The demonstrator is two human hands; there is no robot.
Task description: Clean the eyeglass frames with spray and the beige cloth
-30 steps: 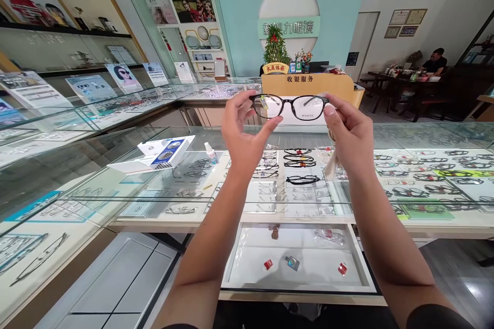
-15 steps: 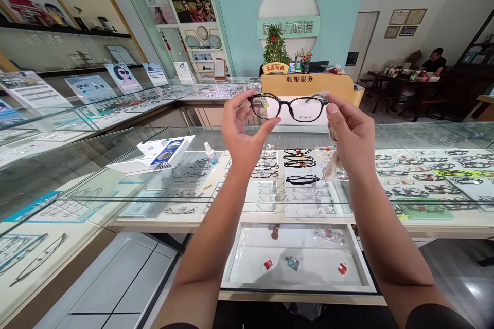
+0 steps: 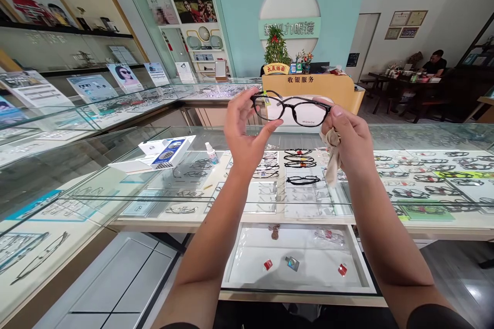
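I hold a pair of black-framed glasses (image 3: 292, 108) up at chest height over a glass display counter (image 3: 216, 200). My left hand (image 3: 244, 132) pinches the frame's left end, where a small yellow-green tag hangs. My right hand (image 3: 349, 139) grips the right end, fingers closed, with a beige cleaning cloth (image 3: 331, 157) bunched in the palm and hanging below it. The lenses face me and the frame tilts slightly down to the right.
Under the counter glass lie rows of spectacles (image 3: 299, 164). A small spray bottle (image 3: 211, 153) and a white-and-blue box (image 3: 162, 152) stand on top at left. An open drawer (image 3: 299, 259) sits below. A person sits at a dark table (image 3: 434, 64) far right.
The glasses have tipped a little, right end lower. My right hand has turned inward round the frame's end, showing more of the cloth. My left hand has hardly moved.
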